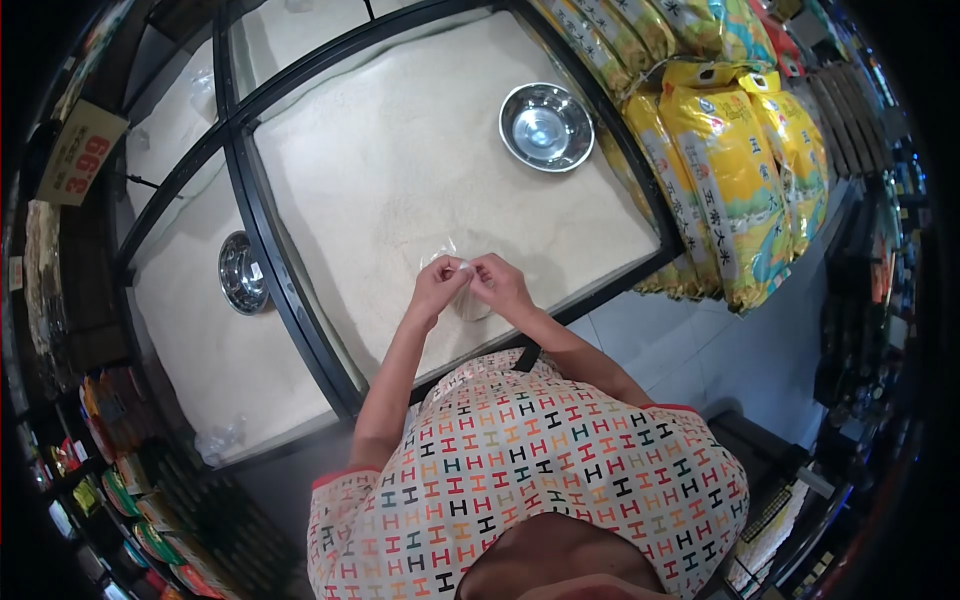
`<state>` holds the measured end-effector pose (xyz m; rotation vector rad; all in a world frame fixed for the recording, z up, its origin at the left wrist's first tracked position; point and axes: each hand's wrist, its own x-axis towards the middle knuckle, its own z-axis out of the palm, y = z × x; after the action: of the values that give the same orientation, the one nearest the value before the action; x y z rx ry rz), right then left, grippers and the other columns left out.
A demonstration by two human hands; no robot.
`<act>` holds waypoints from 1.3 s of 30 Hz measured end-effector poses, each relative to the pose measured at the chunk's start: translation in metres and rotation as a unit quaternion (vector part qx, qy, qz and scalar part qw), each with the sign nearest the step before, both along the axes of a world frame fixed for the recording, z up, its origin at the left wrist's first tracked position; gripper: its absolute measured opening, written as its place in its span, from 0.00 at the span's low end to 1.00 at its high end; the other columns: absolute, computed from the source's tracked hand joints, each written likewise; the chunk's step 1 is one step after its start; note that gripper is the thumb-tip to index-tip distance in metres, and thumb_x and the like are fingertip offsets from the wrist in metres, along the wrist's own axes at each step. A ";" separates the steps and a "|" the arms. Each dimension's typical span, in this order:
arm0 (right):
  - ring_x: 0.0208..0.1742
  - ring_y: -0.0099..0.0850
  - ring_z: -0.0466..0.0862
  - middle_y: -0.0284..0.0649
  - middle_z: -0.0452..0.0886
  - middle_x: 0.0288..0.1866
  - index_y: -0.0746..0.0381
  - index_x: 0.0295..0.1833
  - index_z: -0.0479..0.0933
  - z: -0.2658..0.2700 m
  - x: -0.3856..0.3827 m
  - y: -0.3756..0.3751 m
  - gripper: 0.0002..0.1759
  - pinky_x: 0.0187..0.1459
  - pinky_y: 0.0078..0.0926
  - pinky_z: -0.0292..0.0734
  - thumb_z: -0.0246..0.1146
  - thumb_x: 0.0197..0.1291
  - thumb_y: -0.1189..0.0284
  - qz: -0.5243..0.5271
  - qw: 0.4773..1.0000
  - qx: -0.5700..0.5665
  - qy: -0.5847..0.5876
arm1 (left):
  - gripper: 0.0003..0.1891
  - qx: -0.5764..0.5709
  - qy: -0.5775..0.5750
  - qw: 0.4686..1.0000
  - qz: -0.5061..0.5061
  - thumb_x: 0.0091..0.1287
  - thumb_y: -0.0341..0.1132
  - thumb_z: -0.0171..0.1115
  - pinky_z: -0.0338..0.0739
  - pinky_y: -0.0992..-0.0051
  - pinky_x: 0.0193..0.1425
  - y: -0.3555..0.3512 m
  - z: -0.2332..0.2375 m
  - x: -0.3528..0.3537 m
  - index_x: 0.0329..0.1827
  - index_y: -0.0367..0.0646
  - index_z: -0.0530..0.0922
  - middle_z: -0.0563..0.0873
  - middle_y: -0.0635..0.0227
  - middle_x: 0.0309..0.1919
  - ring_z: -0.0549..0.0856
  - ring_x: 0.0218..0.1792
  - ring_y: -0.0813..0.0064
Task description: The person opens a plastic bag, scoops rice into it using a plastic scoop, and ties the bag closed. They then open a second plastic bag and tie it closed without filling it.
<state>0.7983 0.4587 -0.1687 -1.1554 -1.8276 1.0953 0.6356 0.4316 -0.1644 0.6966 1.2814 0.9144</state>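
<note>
My left hand point(437, 287) and my right hand point(502, 285) meet over the near part of a bin of white rice point(400, 150). Both are closed, fingertips pinching the gathered top of a clear plastic bag point(474, 305). The bag hangs below my fingers, and a bit of its thin film shows behind them. What the bag contains is hard to make out against the rice. A shiny metal bowl point(546, 128) rests on the rice at the far right of the same bin, apart from my hands.
Black bars point(262, 235) frame the bins. Another metal bowl point(243, 272) lies in the left bin, with a crumpled plastic bag point(218, 440) at its near corner. Yellow rice sacks point(725, 180) stand along the right side. A price sign point(82, 158) hangs at left.
</note>
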 end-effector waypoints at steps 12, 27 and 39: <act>0.30 0.20 0.78 0.35 0.79 0.35 0.64 0.46 0.73 -0.019 0.040 0.045 0.06 0.33 0.20 0.78 0.56 0.64 0.79 -0.217 0.893 -0.269 0.289 | 0.14 0.055 0.162 0.984 0.052 0.65 0.30 0.61 0.75 0.79 0.48 -0.001 -0.011 -0.001 0.54 0.43 0.79 0.82 0.68 0.50 0.80 0.42 0.78; 0.38 0.22 0.78 0.34 0.76 0.40 0.62 0.50 0.72 -0.042 0.100 0.095 0.11 0.42 0.19 0.78 0.61 0.63 0.79 -0.416 0.765 -0.247 0.425 | 0.52 0.126 0.561 0.799 -0.178 0.44 0.39 0.77 0.61 0.53 0.74 0.011 -0.048 -0.008 0.76 0.53 0.59 0.62 0.63 0.75 0.58 0.74 0.44; 0.62 0.47 0.72 0.53 0.64 0.64 0.66 0.71 0.59 -0.060 0.089 0.011 0.52 0.63 0.42 0.71 0.77 0.41 0.69 0.065 0.961 -0.116 -0.242 | 0.49 0.222 0.549 0.799 -0.106 0.37 0.34 0.79 0.68 0.61 0.69 0.031 -0.076 -0.016 0.69 0.41 0.68 0.72 0.55 0.66 0.70 0.67 0.51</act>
<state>0.8872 0.4697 -0.2288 -1.5661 -2.2152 1.2005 0.6194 0.4621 -0.2401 1.8900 1.9355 0.5898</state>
